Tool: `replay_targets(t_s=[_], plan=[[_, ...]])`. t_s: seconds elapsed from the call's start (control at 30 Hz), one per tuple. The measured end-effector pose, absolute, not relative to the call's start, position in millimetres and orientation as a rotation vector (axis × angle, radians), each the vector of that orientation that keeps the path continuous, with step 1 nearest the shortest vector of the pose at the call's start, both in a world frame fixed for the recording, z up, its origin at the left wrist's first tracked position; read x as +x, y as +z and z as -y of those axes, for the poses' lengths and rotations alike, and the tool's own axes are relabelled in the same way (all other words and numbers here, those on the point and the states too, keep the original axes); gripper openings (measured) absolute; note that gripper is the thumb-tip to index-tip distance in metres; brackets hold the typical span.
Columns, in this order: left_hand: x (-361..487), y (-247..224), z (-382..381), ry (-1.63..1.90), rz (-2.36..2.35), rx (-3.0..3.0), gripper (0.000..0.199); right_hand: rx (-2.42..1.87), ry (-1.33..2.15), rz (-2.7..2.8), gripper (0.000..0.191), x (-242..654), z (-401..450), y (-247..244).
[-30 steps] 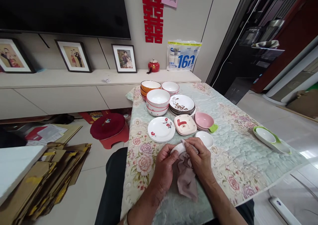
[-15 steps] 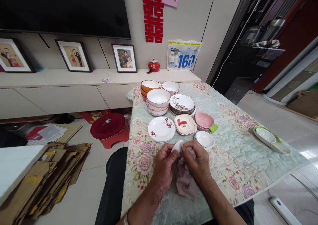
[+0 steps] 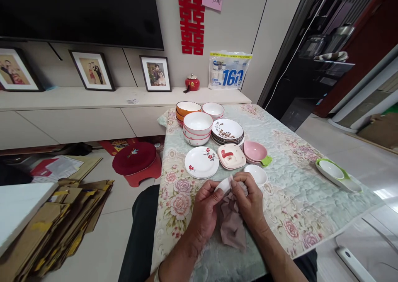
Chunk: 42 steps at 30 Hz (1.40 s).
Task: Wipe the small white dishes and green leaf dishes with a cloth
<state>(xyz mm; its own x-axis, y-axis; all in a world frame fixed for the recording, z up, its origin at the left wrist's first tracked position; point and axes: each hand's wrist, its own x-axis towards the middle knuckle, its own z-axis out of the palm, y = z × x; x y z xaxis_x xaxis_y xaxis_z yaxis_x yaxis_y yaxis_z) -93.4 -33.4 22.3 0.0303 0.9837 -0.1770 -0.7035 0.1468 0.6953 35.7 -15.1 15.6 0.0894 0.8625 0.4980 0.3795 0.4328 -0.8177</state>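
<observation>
Between my two hands, above the near part of the table, is a small white dish [image 3: 224,185], partly hidden by the fingers. My left hand [image 3: 205,203] is closed on its left edge, thumb on top. A brownish-pink cloth [image 3: 231,228] hangs from my right hand [image 3: 250,201], whose closed fingers press it against the dish's right side. Just beyond are a small white bowl [image 3: 257,175], square cartoon dishes [image 3: 231,156], white plates with red flowers [image 3: 201,162] and a pink bowl [image 3: 255,151] with a green handle.
Farther back stand white bowls with red rims [image 3: 198,128], orange bowls [image 3: 188,108] and brown-patterned plates [image 3: 227,129]. A green-edged white dish [image 3: 337,174] lies at the table's right. A red stool [image 3: 137,164] and flattened cardboard [image 3: 62,220] are on the floor to the left.
The white dish has turned a little in my hands, showing more of its surface. My right hand has shifted slightly with the cloth along the dish's edge.
</observation>
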Motion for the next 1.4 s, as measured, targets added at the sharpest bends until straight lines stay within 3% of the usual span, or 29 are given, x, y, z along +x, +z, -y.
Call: replay_targets(t_s=[0.2, 0.37, 0.53, 0.7, 0.83, 1.03, 1.23, 1.4], plan=[[-95.7, 29.4, 30.8, 1.408, -0.699, 0.409, 0.015, -1.208, 1.024, 1.325, 0.031, 38.9, 12.2, 14.3], [-94.6, 21.5, 33.0, 1.369, -0.784, 0.571, 0.019, -1.219, 1.099, 1.208, 0.031, 40.4, 13.2, 9.1], [-96.9, 8.7, 34.5, 1.318, -0.886, 0.787, 0.022, -1.236, 1.020, 1.211, 0.027, 40.3, 13.3, 9.9], [-99.1, 15.0, 35.4, 1.292, -1.092, 1.070, 0.011, -1.066, 0.650, 1.520, 0.009, 38.2, 14.3, 16.2], [-99.5, 19.1, 36.1, 1.285, -1.118, 1.145, 0.009, -1.051, 0.606, 1.590, 0.009, 38.7, 14.5, 16.2], [-99.9, 17.6, 36.3, 1.262, -1.043, 0.985, 0.016, -1.198, 0.640, 1.437, 0.016, 44.8, 10.4, 10.5], [-98.1, 16.8, 35.6, 1.284, -1.113, 0.969, 0.011, -1.060, 0.509, 1.630, 0.011, 38.3, 15.2, 14.8], [-94.4, 19.9, 33.7, 1.347, -0.859, 0.610, 0.022, -1.147, 0.521, 1.562, 0.011, 36.1, 15.8, 16.8]])
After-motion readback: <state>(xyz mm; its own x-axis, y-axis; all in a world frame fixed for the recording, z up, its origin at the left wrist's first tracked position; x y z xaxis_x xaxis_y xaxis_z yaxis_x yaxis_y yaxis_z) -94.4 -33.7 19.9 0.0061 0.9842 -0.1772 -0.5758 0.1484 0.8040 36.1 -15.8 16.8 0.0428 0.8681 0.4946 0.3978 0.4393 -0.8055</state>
